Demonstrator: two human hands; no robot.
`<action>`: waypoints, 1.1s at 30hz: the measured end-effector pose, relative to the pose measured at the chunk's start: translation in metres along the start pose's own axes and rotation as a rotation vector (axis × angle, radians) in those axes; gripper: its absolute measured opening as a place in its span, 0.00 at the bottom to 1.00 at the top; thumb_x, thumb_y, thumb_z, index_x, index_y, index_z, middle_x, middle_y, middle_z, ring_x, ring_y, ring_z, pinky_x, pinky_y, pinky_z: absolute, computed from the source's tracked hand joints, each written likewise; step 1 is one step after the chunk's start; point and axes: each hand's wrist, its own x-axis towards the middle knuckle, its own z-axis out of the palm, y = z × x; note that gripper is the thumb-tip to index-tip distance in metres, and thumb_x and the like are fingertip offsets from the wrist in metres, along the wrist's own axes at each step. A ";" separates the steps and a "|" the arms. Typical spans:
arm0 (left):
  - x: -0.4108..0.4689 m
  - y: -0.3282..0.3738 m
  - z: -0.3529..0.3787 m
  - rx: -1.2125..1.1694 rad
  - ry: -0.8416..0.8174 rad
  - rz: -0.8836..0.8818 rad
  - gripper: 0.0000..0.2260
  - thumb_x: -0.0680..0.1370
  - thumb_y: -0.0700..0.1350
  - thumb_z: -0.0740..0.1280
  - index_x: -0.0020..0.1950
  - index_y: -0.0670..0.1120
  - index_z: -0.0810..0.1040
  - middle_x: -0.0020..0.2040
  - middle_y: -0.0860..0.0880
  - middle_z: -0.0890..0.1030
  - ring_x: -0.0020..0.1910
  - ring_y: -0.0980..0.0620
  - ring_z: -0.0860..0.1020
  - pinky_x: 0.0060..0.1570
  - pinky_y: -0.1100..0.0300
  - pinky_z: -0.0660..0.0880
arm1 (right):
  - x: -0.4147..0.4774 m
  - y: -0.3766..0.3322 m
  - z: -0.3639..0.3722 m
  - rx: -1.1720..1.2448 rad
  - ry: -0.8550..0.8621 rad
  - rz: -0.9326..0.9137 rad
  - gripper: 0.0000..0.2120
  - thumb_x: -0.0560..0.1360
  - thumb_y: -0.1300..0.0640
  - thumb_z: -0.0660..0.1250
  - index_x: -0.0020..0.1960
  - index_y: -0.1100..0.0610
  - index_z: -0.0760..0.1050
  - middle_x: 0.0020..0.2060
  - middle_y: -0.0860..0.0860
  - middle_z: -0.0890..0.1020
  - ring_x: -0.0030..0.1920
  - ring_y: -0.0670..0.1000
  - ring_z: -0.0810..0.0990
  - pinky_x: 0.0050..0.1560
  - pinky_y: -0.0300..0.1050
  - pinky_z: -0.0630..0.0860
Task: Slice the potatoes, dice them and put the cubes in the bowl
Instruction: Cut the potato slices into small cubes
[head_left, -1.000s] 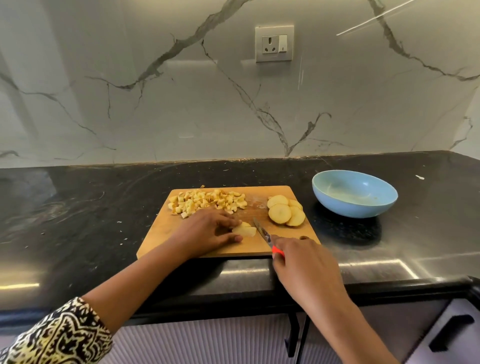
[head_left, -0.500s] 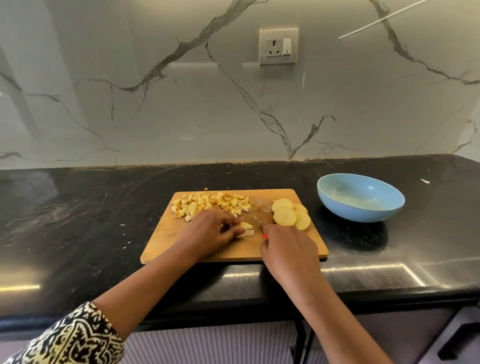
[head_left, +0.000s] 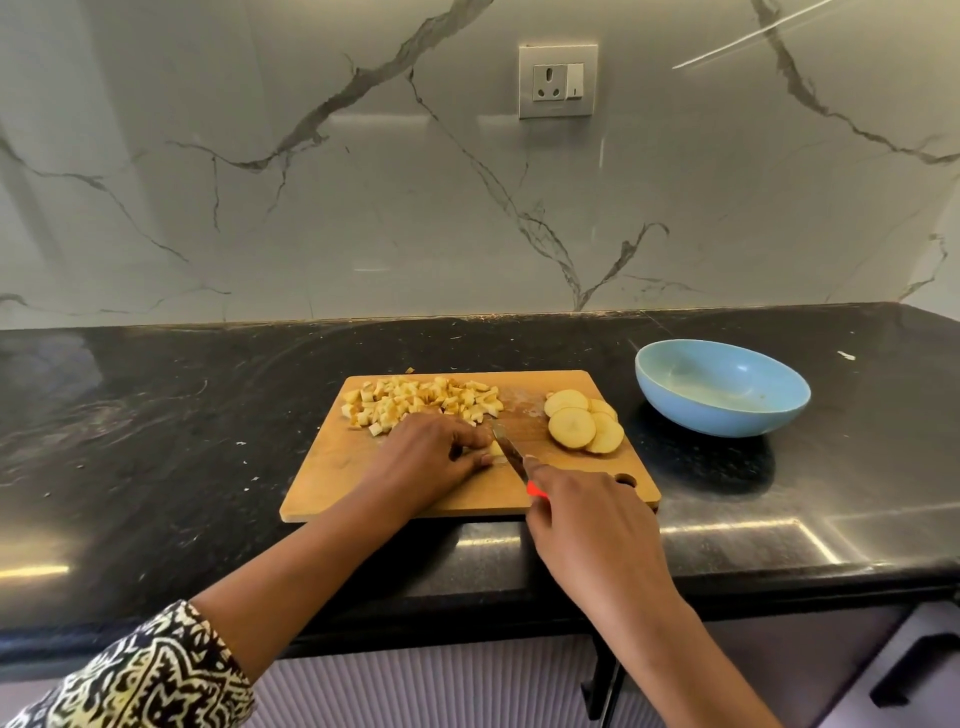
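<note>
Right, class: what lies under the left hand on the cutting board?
A pale potato piece shows past the fingertips of the left hand, beside the knife blade on the cutting board. The hand covers the rest, so its size and shape are hidden.

My left grip (head_left: 431, 457) pins a potato piece (head_left: 496, 450) to the cutting board (head_left: 337, 483), fingers curled over it. My right grip (head_left: 587, 519) holds the knife (head_left: 508, 448) by its red handle, blade against that piece's right side. Cubes (head_left: 421, 402) are heaped at the board's far left, and overlapping round slices (head_left: 582, 423) lie at its right. The blue bowl (head_left: 722, 389) sits on the worktop (head_left: 156, 441) further right, apart from the board.
</note>
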 end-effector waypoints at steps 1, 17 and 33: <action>-0.001 -0.001 -0.001 -0.013 -0.003 -0.011 0.17 0.76 0.56 0.67 0.62 0.53 0.78 0.60 0.52 0.80 0.57 0.56 0.75 0.58 0.61 0.71 | 0.000 -0.001 0.000 -0.002 -0.001 0.003 0.22 0.82 0.50 0.54 0.75 0.45 0.60 0.47 0.45 0.80 0.38 0.45 0.72 0.30 0.35 0.63; -0.003 -0.003 -0.003 -0.041 0.052 0.016 0.12 0.75 0.52 0.69 0.56 0.50 0.82 0.53 0.53 0.80 0.49 0.60 0.73 0.48 0.67 0.68 | -0.005 -0.004 0.004 -0.046 -0.018 0.010 0.22 0.82 0.49 0.53 0.76 0.45 0.57 0.45 0.43 0.78 0.42 0.44 0.76 0.41 0.38 0.72; -0.009 -0.002 -0.003 -0.060 0.085 0.003 0.13 0.75 0.52 0.70 0.57 0.50 0.81 0.50 0.53 0.81 0.46 0.60 0.74 0.43 0.70 0.68 | -0.013 0.000 -0.007 -0.038 -0.100 -0.014 0.21 0.81 0.52 0.55 0.74 0.46 0.62 0.47 0.46 0.79 0.44 0.47 0.77 0.38 0.40 0.71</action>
